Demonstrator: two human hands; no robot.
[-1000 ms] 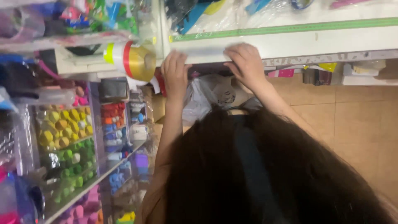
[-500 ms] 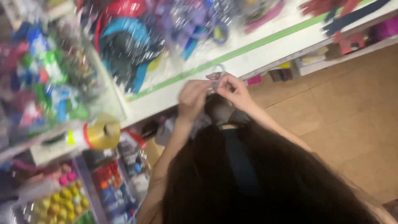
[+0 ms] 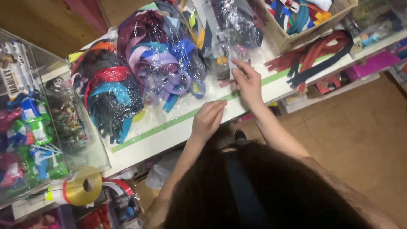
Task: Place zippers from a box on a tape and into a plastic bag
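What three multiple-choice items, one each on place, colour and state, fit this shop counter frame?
1. Where does the right hand rest?
A. on the gold ribbon roll
B. at the clear-wrapped zipper bundles
C. on the floor

2. What colour is the measuring strip along the white counter?
A. green
B. red
C. black

3. How is the left hand?
A. gripping a box
B. fingers curled, resting on the counter by the strip
C. raised off the counter

Answers: B, its fingers touch the zipper bundles; A, the strip is light green; B, it lies on the counter holding nothing visible.
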